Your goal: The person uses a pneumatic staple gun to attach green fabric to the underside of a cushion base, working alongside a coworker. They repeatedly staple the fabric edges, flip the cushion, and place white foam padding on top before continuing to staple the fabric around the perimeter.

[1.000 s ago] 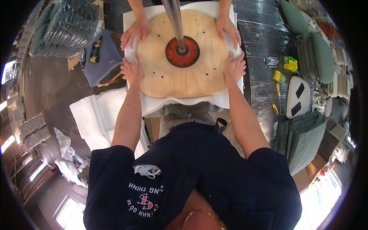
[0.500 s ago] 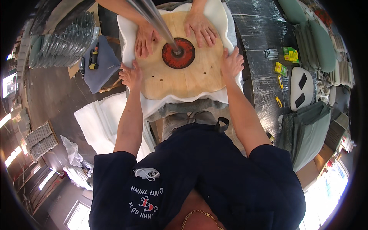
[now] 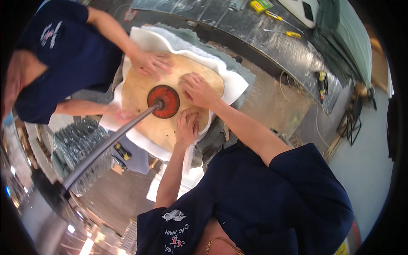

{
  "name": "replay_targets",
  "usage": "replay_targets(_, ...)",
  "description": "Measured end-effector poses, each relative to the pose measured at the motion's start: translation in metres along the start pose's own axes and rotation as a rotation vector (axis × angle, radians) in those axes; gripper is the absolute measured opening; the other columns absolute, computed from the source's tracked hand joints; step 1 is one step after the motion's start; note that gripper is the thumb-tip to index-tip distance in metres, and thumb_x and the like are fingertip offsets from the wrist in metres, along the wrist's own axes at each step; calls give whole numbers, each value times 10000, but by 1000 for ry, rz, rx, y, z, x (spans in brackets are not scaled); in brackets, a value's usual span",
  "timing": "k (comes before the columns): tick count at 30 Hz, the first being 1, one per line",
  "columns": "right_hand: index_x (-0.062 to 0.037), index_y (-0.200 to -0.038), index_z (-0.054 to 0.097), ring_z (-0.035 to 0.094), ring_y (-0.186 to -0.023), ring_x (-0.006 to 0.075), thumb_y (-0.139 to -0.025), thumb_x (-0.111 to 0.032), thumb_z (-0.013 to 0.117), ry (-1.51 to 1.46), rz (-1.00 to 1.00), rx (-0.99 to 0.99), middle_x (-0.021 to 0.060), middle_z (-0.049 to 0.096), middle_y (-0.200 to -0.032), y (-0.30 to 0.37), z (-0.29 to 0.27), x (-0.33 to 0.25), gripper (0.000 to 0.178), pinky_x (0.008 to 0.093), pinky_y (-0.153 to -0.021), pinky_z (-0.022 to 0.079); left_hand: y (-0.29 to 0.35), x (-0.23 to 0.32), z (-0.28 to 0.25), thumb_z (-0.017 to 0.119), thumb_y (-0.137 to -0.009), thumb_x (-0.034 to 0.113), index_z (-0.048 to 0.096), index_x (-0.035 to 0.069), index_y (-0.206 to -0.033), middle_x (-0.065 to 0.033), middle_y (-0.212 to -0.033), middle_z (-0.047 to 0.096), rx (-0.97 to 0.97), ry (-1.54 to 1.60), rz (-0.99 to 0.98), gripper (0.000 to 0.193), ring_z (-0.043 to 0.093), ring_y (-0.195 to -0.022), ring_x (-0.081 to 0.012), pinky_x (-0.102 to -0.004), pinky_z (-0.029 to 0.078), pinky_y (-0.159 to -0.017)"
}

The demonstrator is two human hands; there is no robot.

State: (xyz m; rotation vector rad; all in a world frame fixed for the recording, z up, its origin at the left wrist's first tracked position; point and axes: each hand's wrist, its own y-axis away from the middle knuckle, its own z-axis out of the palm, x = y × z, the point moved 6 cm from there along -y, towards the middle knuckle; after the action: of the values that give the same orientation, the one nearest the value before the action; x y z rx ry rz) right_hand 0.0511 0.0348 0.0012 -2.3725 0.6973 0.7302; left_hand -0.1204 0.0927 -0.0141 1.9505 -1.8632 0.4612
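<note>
A curved plywood panel (image 3: 208, 78) lies on a white foam sheet (image 3: 231, 87) whose wavy edge sticks out around it. A red disc (image 3: 170, 94) at the end of a metal rod (image 3: 114, 137) stands against the panel's middle. My left hand (image 3: 187, 128) rests on the panel's near edge beside the disc, fingers bent and apart. To the right of the disc, my right hand (image 3: 199, 90) lies on the wood with curved fingers. Neither hand holds anything visible. Across from me, a co-worker's hand (image 3: 153, 63) lies flat on the panel; their other hand (image 3: 120, 114) is blurred at the foam's edge.
A dark table (image 3: 238, 32) at the top carries yellow screwdrivers (image 3: 293, 34), a power tool (image 3: 321, 85) and stacked grey-green pads (image 3: 352, 38). Plastic-wrapped pads (image 3: 83, 144) stand at the left, near a yellow-black tool (image 3: 122, 151) on a grey-blue pad (image 3: 138, 159).
My view has turned, so the rod now slants to the lower left. Both my hands have moved from the panel's side edges onto the wood near the disc. The co-worker's body has come into view.
</note>
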Motion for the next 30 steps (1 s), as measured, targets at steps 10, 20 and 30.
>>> replay_targets(10, -89, -1190, 617, 504, -1313, 312, -794, -162, 724, 66, 124, 21, 120, 575, -1338, 12, 13, 0, 416, 464, -1169, 373, 9, -5, 5, 660, -872, 178, 615, 157, -1282, -134, -1412, 504, 8, -42, 14, 413, 462, -1321, -384, -501, 374, -1114)
replay_targets(20, -35, -1139, 694, 714, -961, 219, -977, -93, 632, -621, 518, 346, 119, 732, -1035, 64, -147, 47, 183, 353, -853, 561, -32, 6, 10, 670, -947, 241, 575, 35, -1339, -210, -1405, 505, 89, 193, -67, 453, 490, -1296, -386, -494, 368, -1120)
replay_targets(30, 18, -1346, 565, 601, -1228, 384, -856, -195, 731, 324, 1385, 576, 250, 629, -1288, 482, -321, 438, 560, 459, -1020, 504, -151, 150, 72, 825, -880, 270, 413, -50, -1429, -213, -1360, 470, 113, 250, -522, 757, 492, -1249, -333, -425, 406, -1085)
